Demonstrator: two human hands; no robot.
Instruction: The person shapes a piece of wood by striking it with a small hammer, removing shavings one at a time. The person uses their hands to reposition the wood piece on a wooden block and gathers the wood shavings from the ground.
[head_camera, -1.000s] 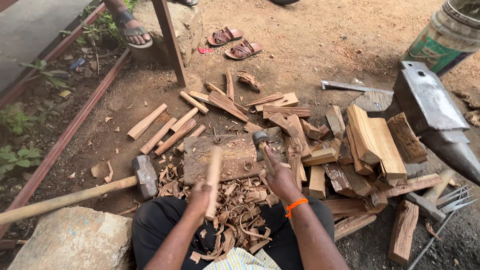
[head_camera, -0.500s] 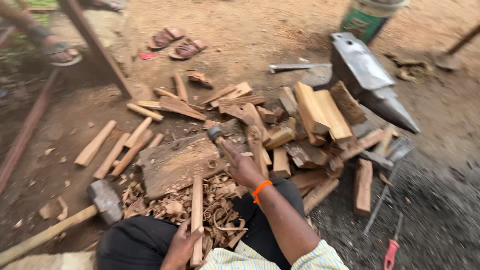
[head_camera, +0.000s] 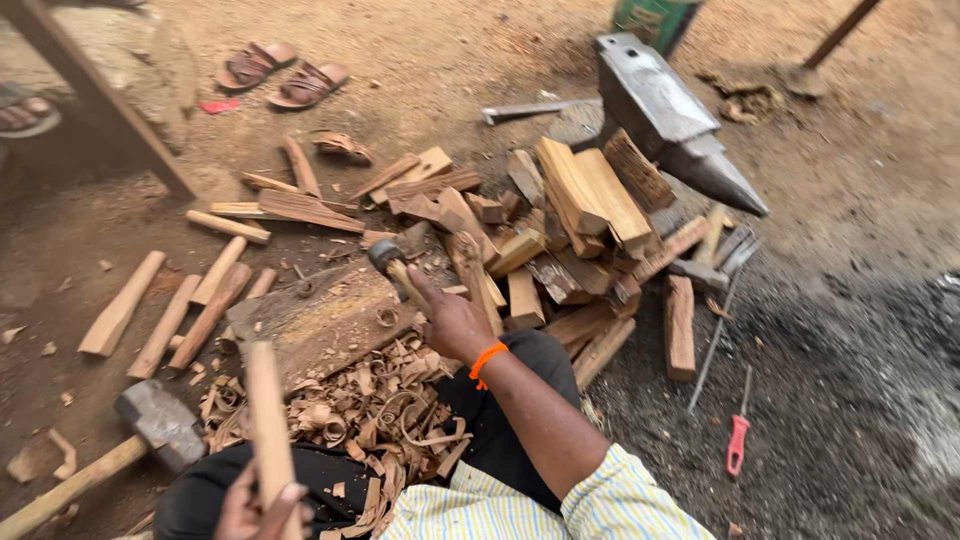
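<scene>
The work takes place outdoors on bare brown packed earth (head_camera: 420, 60), which turns to dark ash-grey grit on the right.

At far left, a long-handled sledgehammer with a grey steel head (head_camera: 160, 425) lies on the ground beside a row of pale trimmed wooden sticks (head_camera: 165, 305). The left hand (head_camera: 255, 510), at the bottom edge, is clamped around a pale round wooden stick (head_camera: 265, 420) held nearly upright over the lap. Just right of it, curled wood shavings (head_camera: 385, 410) heap against a flat worn wooden chopping block (head_camera: 320, 320).

The right hand (head_camera: 450, 320), with an orange band at the wrist, is closed on the wooden handle of a small dark-headed adze (head_camera: 385, 258), whose head hangs over the block's far edge.

Beyond lies a heap of split brown wood billets (head_camera: 570, 215), then a grey steel anvil (head_camera: 665, 115) tipped on its side, metal rods and a red-handled screwdriver (head_camera: 738, 445). Open ground lies to the right and toward the pair of brown sandals (head_camera: 285, 72) up top; the left is crowded.

Compared with half a second earlier, the view has swung right, and the stick stands more upright and further left of the block.
</scene>
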